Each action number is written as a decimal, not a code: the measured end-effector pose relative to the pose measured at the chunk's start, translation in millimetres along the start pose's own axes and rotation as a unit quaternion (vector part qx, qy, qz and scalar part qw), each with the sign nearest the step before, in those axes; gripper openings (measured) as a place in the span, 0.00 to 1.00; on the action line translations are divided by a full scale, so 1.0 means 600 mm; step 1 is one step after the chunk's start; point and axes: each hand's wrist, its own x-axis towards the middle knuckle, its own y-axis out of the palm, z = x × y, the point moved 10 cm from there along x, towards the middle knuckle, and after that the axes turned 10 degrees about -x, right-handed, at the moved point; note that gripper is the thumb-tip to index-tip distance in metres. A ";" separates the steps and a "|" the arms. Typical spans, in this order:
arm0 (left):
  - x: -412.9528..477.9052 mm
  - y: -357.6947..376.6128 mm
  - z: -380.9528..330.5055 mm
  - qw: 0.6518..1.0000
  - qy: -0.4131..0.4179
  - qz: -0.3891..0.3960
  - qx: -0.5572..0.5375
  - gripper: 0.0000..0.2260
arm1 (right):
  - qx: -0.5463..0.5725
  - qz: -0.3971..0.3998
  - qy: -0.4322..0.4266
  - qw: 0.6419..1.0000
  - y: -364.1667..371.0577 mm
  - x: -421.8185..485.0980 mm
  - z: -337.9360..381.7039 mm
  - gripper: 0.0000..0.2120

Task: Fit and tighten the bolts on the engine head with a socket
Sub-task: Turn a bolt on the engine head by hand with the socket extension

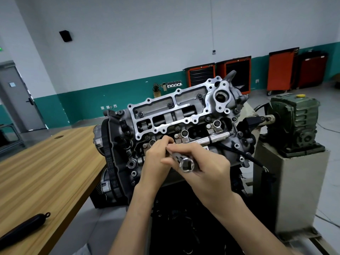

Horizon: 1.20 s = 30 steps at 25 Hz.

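Over the near edge of the grey cast-metal engine head (176, 115), both hands meet on one tool. The right hand (207, 168) has its fingers curled round a long chrome socket (186, 165), whose open, faceted mouth points back toward the camera. The left hand (156, 159), just beside the right and touching it, has its thumb and fingertips pinched on the far, darker end of that socket. Whether a bolt sits between those fingertips is hidden.

Just beyond the right hand's knuckles, a chrome cylindrical wrench handle with a black band (207, 138) lies across the head. Farther beyond both hands, several black flanged bolts (170, 104) sit in the bright aluminium ladder-shaped frame on top of the head.

Left of the left hand stretches a striped wooden tabletop (46, 162). A black rounded handle with a ring at its end (24, 225) lies on it, well apart from the hands and nearer the camera. Right of the right hand, a green ribbed gearbox with a yellow cap (294, 124) stands on a grey block pedestal (290, 181). Far behind the hands, orange tool cabinets (279, 70) line the white and teal wall.
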 end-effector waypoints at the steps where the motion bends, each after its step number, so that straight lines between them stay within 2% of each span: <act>1: -0.001 0.000 -0.002 1.000 -0.003 0.002 0.012 0.03 | 0.011 -0.013 0.022 1.000 -0.004 0.001 -0.005 0.10; 3: 0.000 0.001 -0.004 0.999 0.009 0.003 0.042 0.04 | 0.078 0.027 0.024 0.996 0.013 -0.009 0.004 0.10; 5: 0.001 0.002 0.004 1.000 -0.008 0.004 0.011 0.04 | 0.103 0.092 -0.014 0.990 0.032 -0.021 0.027 0.14; 7: -0.001 0.001 0.005 1.000 -0.010 -0.002 -0.015 0.04 | 0.050 0.080 -0.033 0.995 0.024 -0.014 0.022 0.12; 10: -0.003 0.000 -0.006 0.998 0.013 -0.006 0.065 0.03 | 0.009 0.008 0.020 1.000 0.000 -0.001 -0.001 0.11; 12: 0.000 0.004 -0.002 0.997 0.014 0.004 0.070 0.05 | 0.060 0.031 0.023 0.997 0.013 -0.008 0.006 0.09; 14: 0.000 0.005 0.006 1.000 -0.010 0.010 0.007 0.03 | 0.071 0.076 -0.013 0.994 0.027 -0.016 0.023 0.12; 17: -0.004 -0.003 -0.004 1.000 0.008 -0.008 0.010 0.02 | 0.004 0.028 -0.009 1.000 0.005 -0.006 0.005 0.08; 19: -0.004 -0.004 -0.010 0.999 0.015 -0.011 0.034 0.05 | 0.013 0.007 0.019 1.000 0.000 -0.003 -0.003 0.10; 21: -0.003 0.000 -0.009 1.000 0.014 -0.006 0.019 0.08 | 0.074 0.062 0.002 0.995 0.024 -0.012 0.014 0.12; 23: -0.004 0.000 0.003 1.000 -0.009 -0.008 -0.020 0.06 | 0.082 0.110 -0.033 0.990 0.037 -0.017 0.030 0.16; 24: -0.003 -0.002 0.003 1.000 -0.010 -0.013 -0.024 0.04 | 0.058 0.104 -0.038 0.992 0.032 -0.014 0.024 0.16; 27: -0.005 -0.003 -0.006 1.000 0.018 -0.009 0.015 0.03 | 0.002 0.025 0.004 1.000 0.003 -0.003 0.000 0.13; 30: -0.004 -0.001 -0.005 1.000 0.012 -0.008 -0.008 0.06 | 0.061 0.051 -0.013 0.997 0.017 -0.015 0.022 0.13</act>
